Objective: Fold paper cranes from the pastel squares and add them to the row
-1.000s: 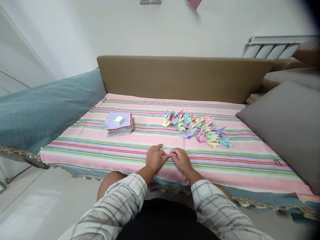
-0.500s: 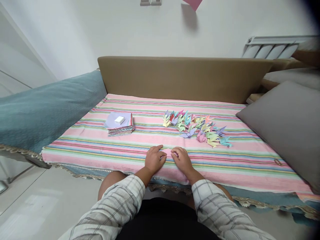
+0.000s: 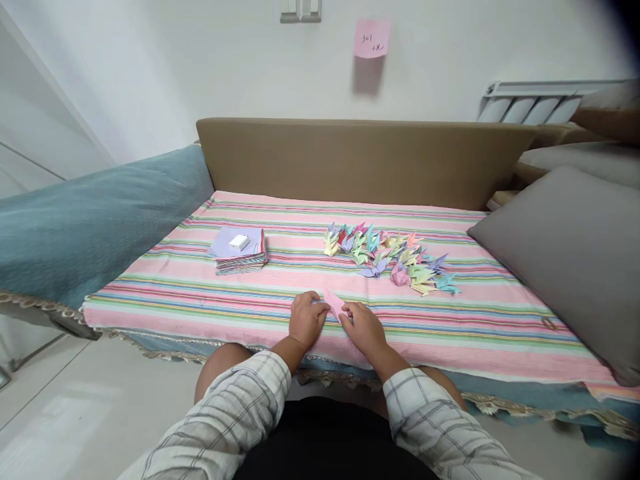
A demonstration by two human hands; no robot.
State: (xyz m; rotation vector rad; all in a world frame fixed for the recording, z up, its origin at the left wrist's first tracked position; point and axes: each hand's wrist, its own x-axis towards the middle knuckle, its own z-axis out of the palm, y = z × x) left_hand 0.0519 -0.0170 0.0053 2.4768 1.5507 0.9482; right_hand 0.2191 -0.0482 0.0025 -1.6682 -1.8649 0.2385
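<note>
My left hand (image 3: 306, 320) and my right hand (image 3: 364, 326) rest close together at the near edge of a striped pink cloth (image 3: 280, 293). Between them they pinch a small folded pink paper (image 3: 333, 303), its tip lifted off the cloth. Both hands have their fingers curled on it. Beyond the hands lies a cluster of several pastel paper cranes (image 3: 387, 257). To the left sits a stack of coloured paper sheets (image 3: 239, 250) with a small white block (image 3: 239, 241) on top.
A brown sofa back (image 3: 360, 157) runs behind the cloth. A teal blanket (image 3: 85, 220) covers the left arm, a grey cushion (image 3: 575, 253) leans at the right. A pink note (image 3: 372, 37) hangs on the wall. White floor lies at lower left.
The pink paper, earlier pressed flat under my fingers, is now raised and shows between the hands. The camera has tilted up a little, which brings the wall note into view.
</note>
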